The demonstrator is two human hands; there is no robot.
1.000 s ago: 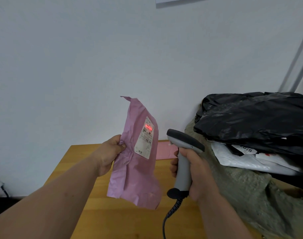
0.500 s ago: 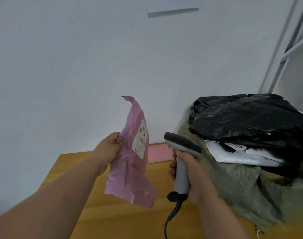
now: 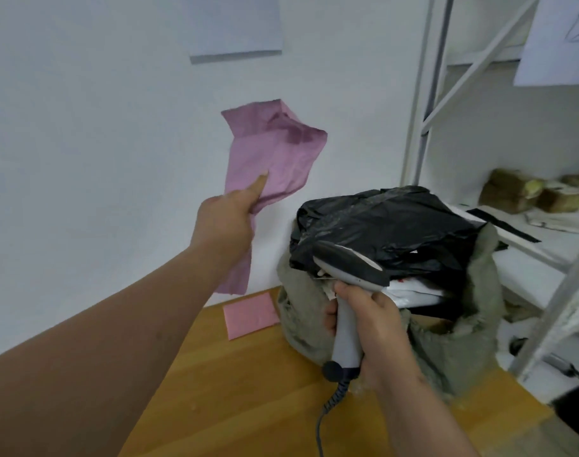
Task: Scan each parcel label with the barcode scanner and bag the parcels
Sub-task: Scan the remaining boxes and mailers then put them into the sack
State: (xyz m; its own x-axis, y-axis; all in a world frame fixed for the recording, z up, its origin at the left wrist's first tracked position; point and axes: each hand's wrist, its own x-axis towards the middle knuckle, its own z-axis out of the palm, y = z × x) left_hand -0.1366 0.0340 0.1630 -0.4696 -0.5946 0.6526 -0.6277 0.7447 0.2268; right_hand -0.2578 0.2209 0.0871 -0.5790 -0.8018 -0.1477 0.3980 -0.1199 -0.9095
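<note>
1. Since a second ago, the left hand has lifted the pink parcel higher and turned it, so its label no longer faces the camera and only the plain back shows.
2. That hand grips the parcel near its middle, thumb pressed flat on the near side; the other fingers are hidden behind the plastic. The parcel is in the air in front of the white wall, up and to the left of the sack.
3. The right hand has its fingers curled round the handle of the barcode scanner, whose head points left, just in front of the sack.
4. The grey-green sack stands on the wooden table and holds a black plastic parcel above white ones.
5. A second pink parcel lies flat on the table by the wall, just left of the sack.
6. A white metal shelf stands to the right.
</note>
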